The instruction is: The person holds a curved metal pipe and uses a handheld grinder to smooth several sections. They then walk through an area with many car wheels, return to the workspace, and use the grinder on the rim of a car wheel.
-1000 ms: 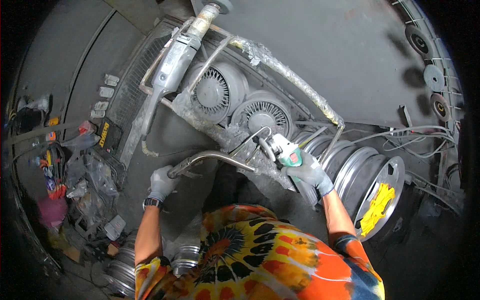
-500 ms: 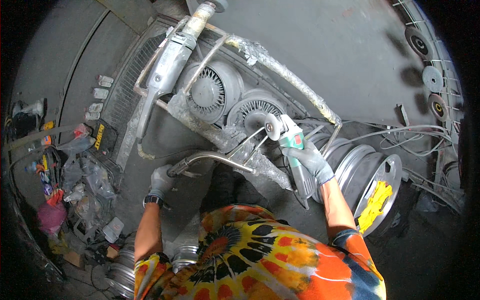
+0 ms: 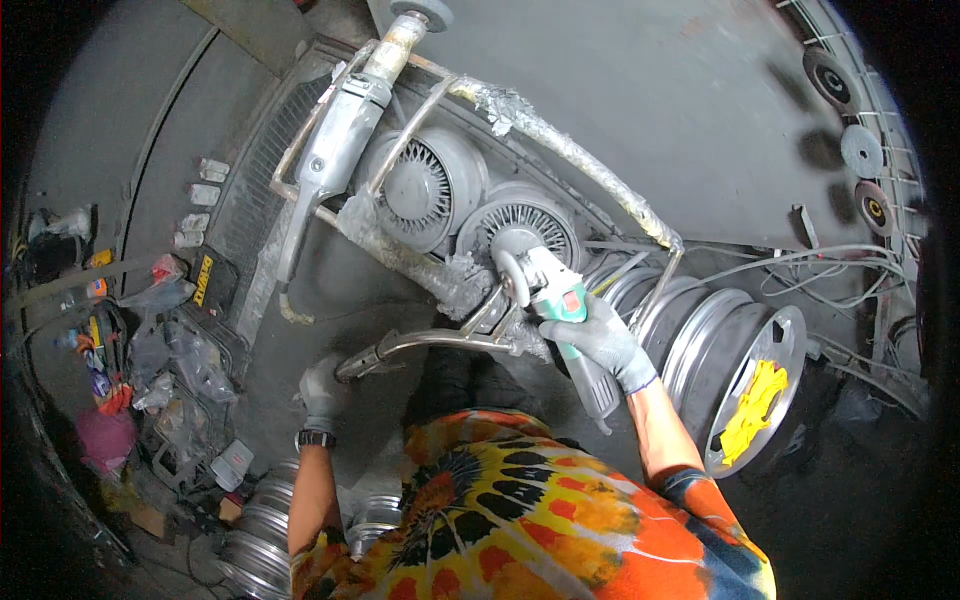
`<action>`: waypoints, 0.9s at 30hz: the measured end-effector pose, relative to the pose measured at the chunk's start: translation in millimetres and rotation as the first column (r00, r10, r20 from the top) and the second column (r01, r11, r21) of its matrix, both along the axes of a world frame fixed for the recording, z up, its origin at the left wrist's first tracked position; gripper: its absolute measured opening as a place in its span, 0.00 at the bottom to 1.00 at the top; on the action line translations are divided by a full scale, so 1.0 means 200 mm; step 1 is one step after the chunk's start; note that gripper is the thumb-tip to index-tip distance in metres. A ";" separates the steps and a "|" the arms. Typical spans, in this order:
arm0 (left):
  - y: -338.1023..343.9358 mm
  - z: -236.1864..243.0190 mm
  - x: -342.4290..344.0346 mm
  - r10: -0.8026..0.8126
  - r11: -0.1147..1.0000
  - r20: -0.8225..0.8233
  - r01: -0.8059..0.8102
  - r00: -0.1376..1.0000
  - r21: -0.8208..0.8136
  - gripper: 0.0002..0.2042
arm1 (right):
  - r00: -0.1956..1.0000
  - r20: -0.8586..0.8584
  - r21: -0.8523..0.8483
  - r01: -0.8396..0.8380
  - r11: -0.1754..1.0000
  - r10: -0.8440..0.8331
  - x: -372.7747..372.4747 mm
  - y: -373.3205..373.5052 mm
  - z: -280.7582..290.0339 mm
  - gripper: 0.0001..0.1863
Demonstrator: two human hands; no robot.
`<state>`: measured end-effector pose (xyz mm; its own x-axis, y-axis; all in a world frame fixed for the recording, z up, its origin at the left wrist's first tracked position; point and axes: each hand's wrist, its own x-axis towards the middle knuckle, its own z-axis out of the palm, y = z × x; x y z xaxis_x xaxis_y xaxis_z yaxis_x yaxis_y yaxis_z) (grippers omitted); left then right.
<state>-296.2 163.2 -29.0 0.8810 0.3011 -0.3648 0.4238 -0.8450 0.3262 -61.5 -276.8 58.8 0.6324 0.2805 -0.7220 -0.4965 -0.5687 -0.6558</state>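
Observation:
My right hand [image 3: 600,340], in a grey glove, grips a green and grey angle grinder [image 3: 555,300] whose disc [image 3: 512,272] is raised in front of the nearer of two dusty finned motors [image 3: 520,225]. My left hand [image 3: 322,385], also gloved, with a watch at the wrist, holds the lower end of a bent metal tube [image 3: 430,342] that belongs to a dusty tubular frame [image 3: 560,140]. The two hands are apart, one at each end of the tube.
A larger grey grinder [image 3: 335,150] lies on the frame at the upper left. A steel wheel rim with a yellow rag [image 3: 750,400] stands at the right, more rims [image 3: 260,530] at the lower left. Tools and bags clutter the left floor; discs hang on the right wall.
My right hand has lifted the angle grinder up and to the left, from the tube joint toward the motor. My left hand has stayed on the tube end.

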 end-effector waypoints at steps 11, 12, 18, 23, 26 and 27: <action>-0.17 0.39 0.00 -0.208 0.966 0.419 0.118 0.884 0.229 0.08 | 0.977 0.085 0.053 0.189 0.981 -0.193 0.00 -0.19 0.12 0.23; -0.18 0.42 0.00 -0.213 0.964 0.420 0.118 0.882 0.240 0.08 | 0.972 0.093 0.045 0.211 0.976 -0.215 -0.01 -0.22 0.13 0.22; -0.27 0.59 -0.05 -0.138 0.961 0.492 -0.003 0.859 0.275 0.07 | 0.865 0.159 0.284 0.421 0.861 -0.475 -0.32 -0.49 0.20 0.21; -0.36 0.78 -0.06 0.200 0.974 0.447 -0.228 0.872 0.008 0.11 | 0.758 0.152 0.224 0.599 0.769 -0.635 -0.59 -0.66 0.20 0.22; -0.44 0.87 -0.03 0.307 0.952 0.481 -0.269 0.821 -0.149 0.13 | 0.703 0.069 0.406 0.628 0.664 -0.708 -0.81 -0.75 0.24 0.20; -0.46 0.89 0.02 0.305 0.951 0.578 -0.205 0.757 -0.233 0.14 | 0.677 0.065 0.382 0.662 0.645 -0.733 -0.86 -0.76 0.25 0.19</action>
